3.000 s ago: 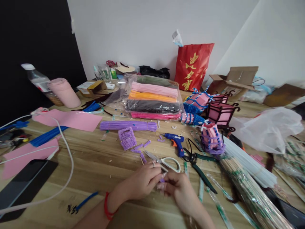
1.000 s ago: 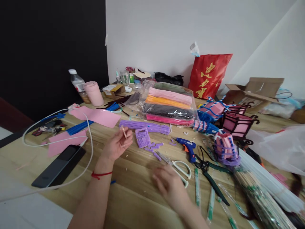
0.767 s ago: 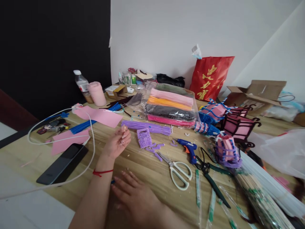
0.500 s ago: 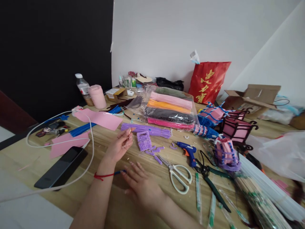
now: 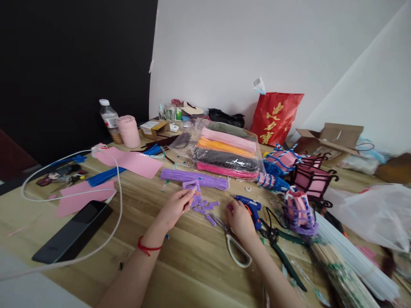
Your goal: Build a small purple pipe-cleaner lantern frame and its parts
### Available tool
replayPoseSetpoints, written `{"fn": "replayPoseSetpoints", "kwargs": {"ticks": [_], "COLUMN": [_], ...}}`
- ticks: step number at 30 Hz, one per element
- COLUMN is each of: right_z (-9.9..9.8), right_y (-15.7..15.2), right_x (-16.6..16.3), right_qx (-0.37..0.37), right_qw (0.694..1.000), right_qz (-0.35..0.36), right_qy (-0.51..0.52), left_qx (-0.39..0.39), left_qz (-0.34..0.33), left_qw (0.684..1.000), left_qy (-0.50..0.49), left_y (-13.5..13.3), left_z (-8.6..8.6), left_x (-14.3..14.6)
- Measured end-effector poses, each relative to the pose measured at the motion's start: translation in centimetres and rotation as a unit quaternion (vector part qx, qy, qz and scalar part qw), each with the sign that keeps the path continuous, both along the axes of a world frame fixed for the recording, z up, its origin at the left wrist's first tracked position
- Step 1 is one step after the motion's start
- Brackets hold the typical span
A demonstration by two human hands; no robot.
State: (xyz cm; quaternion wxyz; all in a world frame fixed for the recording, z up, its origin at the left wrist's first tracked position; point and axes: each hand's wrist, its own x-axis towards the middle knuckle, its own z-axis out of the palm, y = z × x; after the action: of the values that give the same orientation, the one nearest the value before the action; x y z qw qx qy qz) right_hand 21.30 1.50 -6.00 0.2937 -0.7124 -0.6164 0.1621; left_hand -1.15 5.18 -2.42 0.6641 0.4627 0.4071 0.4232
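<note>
My left hand (image 5: 177, 207), a red cord on its wrist, is closed in a pinch beside a fuzzy purple rectangular piece (image 5: 192, 185). A small orange tip (image 5: 196, 193) shows at its fingertips; what it belongs to I cannot make out. My right hand (image 5: 241, 220) reaches over the scissors (image 5: 239, 252), its fingers curled round a short purple pipe-cleaner piece (image 5: 230, 207). Just beyond that hand lies a blue glue gun (image 5: 252, 204), partly hidden by it. Between both hands are several short purple pieces (image 5: 205, 207). Behind them stretches a bundle of purple pipe cleaners (image 5: 195, 179).
At the back lies a clear bag of coloured pipe cleaners (image 5: 226, 149). Pink-and-blue lanterns (image 5: 300, 207), pliers (image 5: 282, 248) and bundled sticks (image 5: 340, 265) fill the right. On the left are a phone (image 5: 72, 231), white cable (image 5: 120, 201) and pink sheets (image 5: 131, 160).
My right hand has lifted off the table near me and moved right and forward to the small purple piece by the glue gun. My left hand has shifted right towards the purple rectangular piece.
</note>
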Motion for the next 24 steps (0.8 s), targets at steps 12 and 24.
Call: {"fn": "replayPoseSetpoints", "kwargs": {"ticks": [12,24], "right_z": [0.2,-1.4], "right_y": [-5.7,-7.0], "right_x": [-3.3,-2.7], "right_qx": [-0.008,-0.062], "right_qw": [0.878,0.752], "right_qz": [0.041,-0.006], "right_qy": [0.476,0.657], "left_qx": [0.073,-0.045], "left_qz": [-0.028,-0.063], "left_qw": [0.990,0.992], "left_qy": [0.120,0.096], "left_y": [-3.0,-4.1], "left_z": [-2.3,-4.0], "left_x": [5.2,7.3]}}
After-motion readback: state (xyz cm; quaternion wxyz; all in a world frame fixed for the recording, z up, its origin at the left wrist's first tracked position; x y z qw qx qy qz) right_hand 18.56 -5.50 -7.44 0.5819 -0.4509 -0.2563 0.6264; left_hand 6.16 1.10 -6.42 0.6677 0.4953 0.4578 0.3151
